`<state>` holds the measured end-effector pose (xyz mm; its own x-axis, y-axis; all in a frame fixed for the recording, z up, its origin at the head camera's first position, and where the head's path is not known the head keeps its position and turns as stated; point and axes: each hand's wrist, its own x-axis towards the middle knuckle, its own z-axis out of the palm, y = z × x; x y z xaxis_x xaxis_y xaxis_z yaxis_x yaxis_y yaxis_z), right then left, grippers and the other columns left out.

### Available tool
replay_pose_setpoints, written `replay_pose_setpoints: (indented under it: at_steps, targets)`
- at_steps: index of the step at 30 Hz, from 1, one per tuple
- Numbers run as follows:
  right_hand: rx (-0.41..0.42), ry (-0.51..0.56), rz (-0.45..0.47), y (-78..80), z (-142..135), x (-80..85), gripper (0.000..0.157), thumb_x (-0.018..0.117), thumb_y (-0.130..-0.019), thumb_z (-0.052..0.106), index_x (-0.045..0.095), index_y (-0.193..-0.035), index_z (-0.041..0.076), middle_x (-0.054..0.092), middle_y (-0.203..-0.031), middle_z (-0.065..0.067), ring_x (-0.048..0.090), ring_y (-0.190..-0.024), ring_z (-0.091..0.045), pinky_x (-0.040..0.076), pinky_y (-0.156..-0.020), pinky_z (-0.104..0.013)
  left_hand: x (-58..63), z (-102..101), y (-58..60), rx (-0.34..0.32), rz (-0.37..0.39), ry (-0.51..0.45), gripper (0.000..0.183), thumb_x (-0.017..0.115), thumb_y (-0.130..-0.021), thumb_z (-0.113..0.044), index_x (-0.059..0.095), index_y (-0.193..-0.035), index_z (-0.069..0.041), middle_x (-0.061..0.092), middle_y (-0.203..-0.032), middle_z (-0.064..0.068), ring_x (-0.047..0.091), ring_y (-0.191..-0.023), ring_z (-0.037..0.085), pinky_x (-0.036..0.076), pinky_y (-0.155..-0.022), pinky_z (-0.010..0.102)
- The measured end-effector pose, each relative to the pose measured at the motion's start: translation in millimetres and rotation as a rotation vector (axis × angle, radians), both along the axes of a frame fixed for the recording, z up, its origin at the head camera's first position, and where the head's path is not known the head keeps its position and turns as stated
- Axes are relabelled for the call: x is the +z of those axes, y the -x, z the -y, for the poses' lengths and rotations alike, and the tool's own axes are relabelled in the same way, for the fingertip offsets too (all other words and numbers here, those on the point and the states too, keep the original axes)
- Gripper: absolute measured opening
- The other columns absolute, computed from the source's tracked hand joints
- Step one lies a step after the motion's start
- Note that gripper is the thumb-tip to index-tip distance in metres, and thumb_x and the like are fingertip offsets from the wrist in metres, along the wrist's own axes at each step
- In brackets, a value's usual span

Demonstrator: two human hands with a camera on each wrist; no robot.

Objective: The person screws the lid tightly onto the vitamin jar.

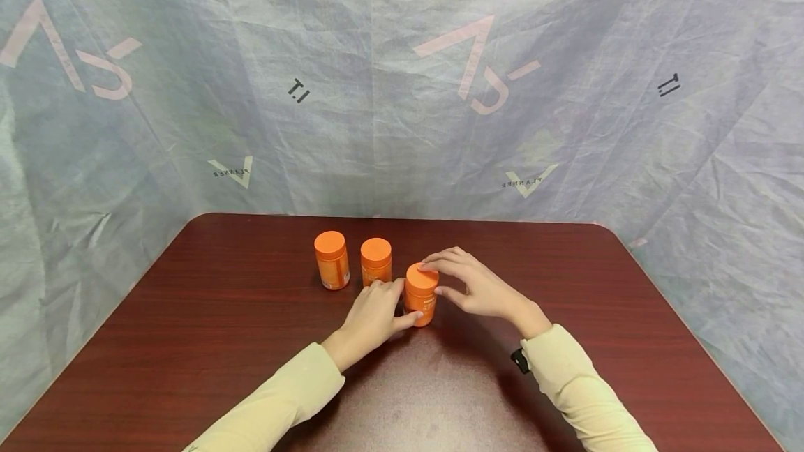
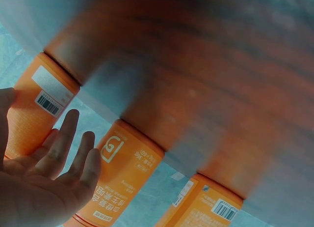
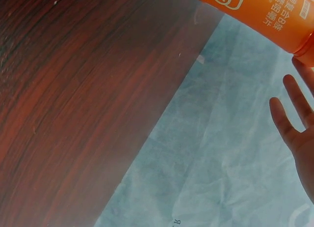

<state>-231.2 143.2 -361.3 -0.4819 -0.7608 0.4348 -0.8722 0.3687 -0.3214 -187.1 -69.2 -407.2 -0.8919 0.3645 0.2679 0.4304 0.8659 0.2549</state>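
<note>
Three orange screw-lid bottles stand upright on the table. My left hand (image 1: 372,312) holds the rightmost bottle (image 1: 419,307) low on its body, thumb across the front and index finger at its left side. In the left wrist view this bottle (image 2: 37,116) shows a white label with a barcode, and the other fingers stretch past it. My right hand (image 1: 480,286) has fingertips on the far rim of the orange lid (image 1: 421,276) and the thumb at its right edge. In the right wrist view, three fingers of that hand (image 3: 306,143) are spread below the lid.
The middle bottle (image 1: 376,257) stands just left of the held one, partly behind my left hand. Another bottle (image 1: 332,261) is farther left. The dark red wooden table (image 1: 220,326) has rounded far corners and meets a grey printed cloth (image 1: 377,124) behind it.
</note>
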Motion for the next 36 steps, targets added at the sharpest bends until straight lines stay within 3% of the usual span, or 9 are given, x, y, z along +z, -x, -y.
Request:
replay_pose_setpoints:
  at_steps: [10,22,29,36]
  targets:
    - [-0.105,0.008,-0.007,-0.4,2.6,0.3,0.035,0.074,-0.075,0.026,0.059,-0.105,0.015,0.057,-0.104,0.007,0.047,-0.101,-0.009,0.039,-0.090,-0.032,-0.1,-0.2,-0.2,-0.007,0.004,-0.013,0.055,0.060,-0.081,-0.052,0.054,-0.116,-0.009,0.066,-0.096,0.001,0.058,-0.085,0.021,0.046,-0.078,0.039]
    - [-0.044,-0.016,0.000,0.5,-1.5,0.3,0.048,0.070,-0.080,0.021,0.055,-0.124,0.013,0.055,-0.125,-0.002,0.046,-0.116,-0.016,0.036,-0.097,-0.037,-0.6,0.1,-0.3,-0.002,0.021,-0.019,0.056,0.060,-0.082,-0.052,0.053,-0.118,-0.010,0.066,-0.099,0.001,0.059,-0.090,0.022,0.046,-0.083,0.041]
    - [-0.006,-0.030,0.018,1.5,-1.2,0.1,0.043,0.065,-0.084,0.015,0.054,-0.125,0.013,0.055,-0.127,-0.004,0.046,-0.117,-0.018,0.036,-0.098,-0.037,-0.3,0.3,-0.4,0.003,0.026,-0.013,0.057,0.060,-0.082,-0.051,0.053,-0.119,-0.009,0.066,-0.101,0.002,0.059,-0.092,0.022,0.046,-0.084,0.041]
    - [-0.038,-0.008,-0.003,1.0,-1.0,0.5,0.040,0.069,-0.081,0.020,0.058,-0.119,0.013,0.058,-0.120,0.000,0.048,-0.112,-0.015,0.038,-0.094,-0.036,-0.3,0.2,-0.1,-0.003,0.014,-0.010,0.056,0.060,-0.082,-0.051,0.054,-0.117,-0.009,0.066,-0.098,0.002,0.059,-0.089,0.022,0.047,-0.081,0.040]
